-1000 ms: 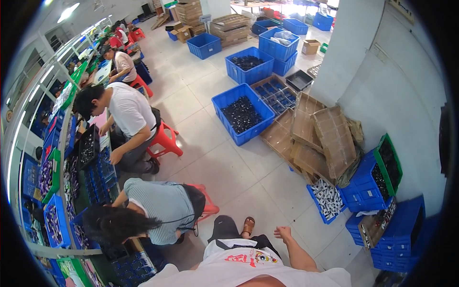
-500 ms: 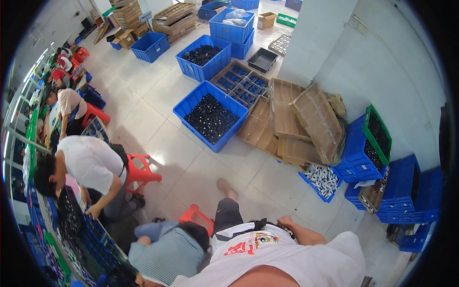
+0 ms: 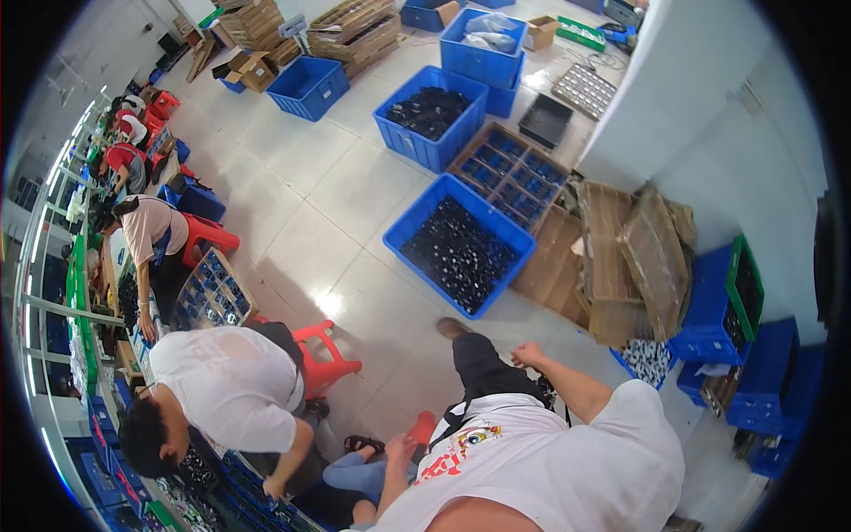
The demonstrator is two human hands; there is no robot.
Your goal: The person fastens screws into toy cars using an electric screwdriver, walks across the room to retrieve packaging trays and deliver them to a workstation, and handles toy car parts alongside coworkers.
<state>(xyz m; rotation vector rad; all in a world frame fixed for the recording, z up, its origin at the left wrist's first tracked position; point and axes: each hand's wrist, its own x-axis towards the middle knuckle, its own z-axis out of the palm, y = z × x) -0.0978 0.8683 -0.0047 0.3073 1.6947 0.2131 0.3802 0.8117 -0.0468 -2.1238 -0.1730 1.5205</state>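
My right hand hangs in front of my right hip beside my dark trouser leg. Its fingers are curled in loosely, and nothing shows in them. By the left edge of my white printed shirt, my left hand is low, close to a red stool partly hidden by the shirt. Its fingers look curled, with no object visible in them. My shoe is on the tiles just short of a blue crate filled with small black parts.
At left, a person in white bends over a workbench beside a red stool. A seated person's jeans show by my left side. Ahead are another blue crate, a partitioned tray and stacked wooden trays; blue crates line the right wall.
The view has shifted, with the crates now further right. My left hand has come into view, my right hand has swung forward, and the seated person's striped back is now hidden.
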